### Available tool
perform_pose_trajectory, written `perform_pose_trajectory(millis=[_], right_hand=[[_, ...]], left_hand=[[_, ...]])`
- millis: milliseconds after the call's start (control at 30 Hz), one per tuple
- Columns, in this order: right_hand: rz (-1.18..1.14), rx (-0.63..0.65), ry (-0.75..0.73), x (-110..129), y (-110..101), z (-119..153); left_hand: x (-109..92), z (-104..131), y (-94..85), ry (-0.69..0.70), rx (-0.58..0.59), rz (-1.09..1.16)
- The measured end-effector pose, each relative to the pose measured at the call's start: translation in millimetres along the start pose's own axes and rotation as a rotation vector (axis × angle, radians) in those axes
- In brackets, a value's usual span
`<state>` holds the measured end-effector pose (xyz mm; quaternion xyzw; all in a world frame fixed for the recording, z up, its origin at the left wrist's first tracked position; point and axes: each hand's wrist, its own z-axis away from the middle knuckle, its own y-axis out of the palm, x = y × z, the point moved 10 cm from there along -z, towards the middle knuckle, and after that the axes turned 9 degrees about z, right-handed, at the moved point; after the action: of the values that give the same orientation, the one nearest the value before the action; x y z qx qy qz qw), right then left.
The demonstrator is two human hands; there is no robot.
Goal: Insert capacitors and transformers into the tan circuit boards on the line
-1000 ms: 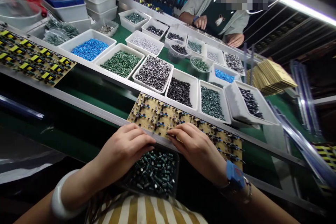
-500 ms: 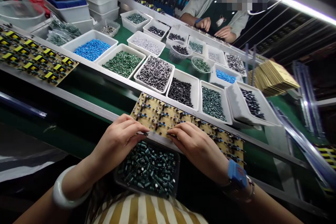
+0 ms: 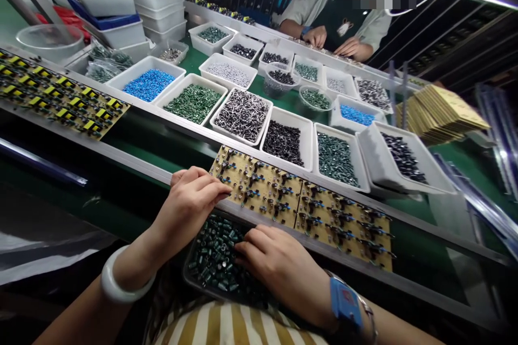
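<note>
My left hand [image 3: 198,194] is pinched at the left end of a tan circuit board [image 3: 259,186] carrying small black and blue parts; whatever sits between its fingertips is too small to make out. Lower down, my right hand [image 3: 275,261] reaches over a dark tray of green cylindrical components [image 3: 218,259] in front of my body. Its fingertips are bent together among the components, and what they hold is hidden. A second board [image 3: 343,221] lies against the first one's right end, on the metal rail.
White bins of small parts, such as black ones [image 3: 283,140] and green ones [image 3: 194,101], stand behind the rail. Boards with yellow parts [image 3: 52,94] lie at left. Tan boards [image 3: 441,113] are stacked at right. Across the table, a person's hands [image 3: 315,36] work at another rail.
My right hand has left the board and moved down and toward me into the dark tray. My left hand stays at the board's left side, slightly higher. The view has shifted slightly.
</note>
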<state>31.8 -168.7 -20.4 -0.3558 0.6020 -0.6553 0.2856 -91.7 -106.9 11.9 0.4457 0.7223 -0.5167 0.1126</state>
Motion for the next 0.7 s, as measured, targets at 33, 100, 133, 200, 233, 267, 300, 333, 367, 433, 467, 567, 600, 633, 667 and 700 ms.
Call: perform_pose_trajectory(millis=[33, 100, 133, 200, 233, 267, 300, 333, 367, 433, 467, 567, 600, 633, 667, 700], right_hand=[[-0.005, 0.006, 0.006, 0, 3, 0], [-0.01, -0.004, 0.01, 0, 3, 0], [-0.011, -0.019, 0.007, 0, 2, 0], [-0.027, -0.066, 0.007, -1, -4, 1], [-0.046, -0.096, 0.013, -1, -7, 2], [-0.07, -0.126, 0.022, -3, -11, 3], [-0.096, -0.155, 0.034, -4, -14, 4], [-0.124, -0.179, 0.048, -6, -17, 6], [-0.15, -0.201, 0.062, -8, -20, 7], [-0.201, -0.228, 0.083, -12, -24, 9], [-0.227, -0.237, 0.09, -13, -26, 9], [-0.298, -0.259, 0.086, -14, -29, 10], [-0.315, -0.266, 0.083, -14, -30, 10], [-0.329, -0.276, 0.085, -15, -31, 11], [-0.34, -0.288, 0.088, -16, -33, 11], [-0.35, -0.301, 0.097, -18, -34, 11]], left_hand=[[-1, -1, 0.9, -0.002, 0.003, -0.039], [-2, -3, 3.8, -0.002, 0.018, -0.099], [-2, -4, 5.7, -0.001, 0.029, -0.121], [-3, -4, 9.2, 0.002, 0.053, -0.152], [-3, -5, 10.4, 0.004, 0.063, -0.162], [-3, -5, 11.2, 0.005, 0.069, -0.168], [-3, -5, 11.5, 0.005, 0.074, -0.173], [-3, -5, 11.6, 0.004, 0.079, -0.179], [-3, -6, 11.8, 0.005, 0.085, -0.186], [-5, -7, 12.9, 0.007, 0.103, -0.198], [-5, -7, 13.5, 0.008, 0.111, -0.206], [-9, -8, 13.8, 0.014, 0.102, -0.257], [-10, -8, 13.3, 0.017, 0.087, -0.278], [-12, -8, 12.3, 0.02, 0.065, -0.298], [-13, -7, 11.2, 0.022, 0.04, -0.313], [-15, -7, 10.1, 0.025, 0.018, -0.321]])
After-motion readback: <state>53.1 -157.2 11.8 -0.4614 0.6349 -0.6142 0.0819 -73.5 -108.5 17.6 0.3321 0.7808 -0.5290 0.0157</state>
